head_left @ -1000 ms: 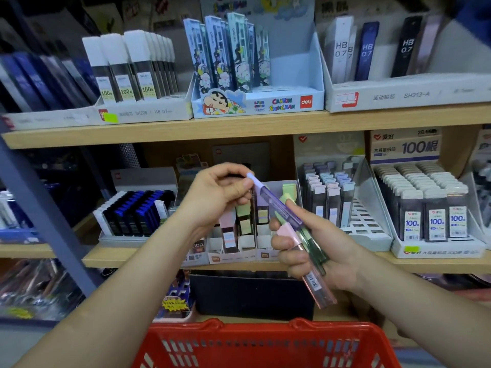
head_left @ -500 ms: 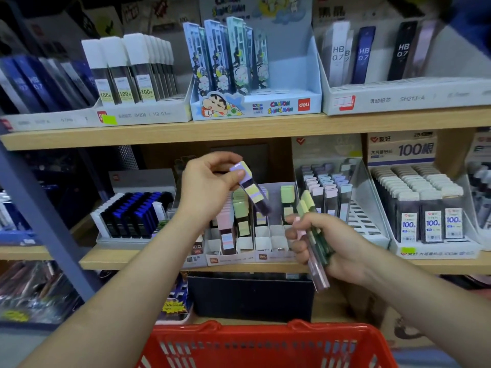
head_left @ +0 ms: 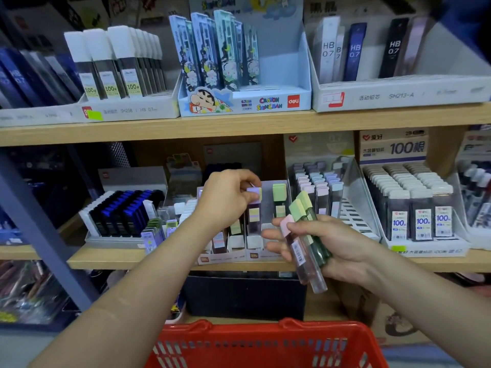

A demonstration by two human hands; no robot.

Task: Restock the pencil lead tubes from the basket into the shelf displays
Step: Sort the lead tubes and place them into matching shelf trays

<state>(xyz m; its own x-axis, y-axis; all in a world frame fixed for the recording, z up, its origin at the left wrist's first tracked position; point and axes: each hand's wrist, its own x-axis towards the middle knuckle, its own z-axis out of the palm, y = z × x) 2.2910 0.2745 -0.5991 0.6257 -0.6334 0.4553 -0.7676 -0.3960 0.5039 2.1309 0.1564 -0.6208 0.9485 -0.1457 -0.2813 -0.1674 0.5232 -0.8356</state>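
My left hand [head_left: 228, 197] pinches the cap of a purple-capped lead tube [head_left: 254, 213], which stands upright in a slot of the grey display tray [head_left: 261, 257] on the lower shelf. A green-capped tube [head_left: 279, 200] stands in the slot to its right. My right hand [head_left: 324, 243] grips a bundle of lead tubes [head_left: 305, 243], two with green caps and one with a pink cap, just in front of the tray. The red basket [head_left: 265, 341] is below, at the bottom edge; its inside is hidden.
The lower wooden shelf [head_left: 106, 257] also carries a tray of blue-black tubes [head_left: 125, 211], a pastel-capped display [head_left: 318, 192] and a "100" box [head_left: 414, 208]. The upper shelf holds white-capped tubes [head_left: 117, 62], a Crayon Shin-chan box [head_left: 244, 99] and an HB 0.7 box [head_left: 398, 94]. A dark bin [head_left: 244, 296] sits underneath.
My left hand has carried the purple tube from my right hand's bundle over to the tray and turned it upright into a slot. My right hand has shifted slightly lower and right.
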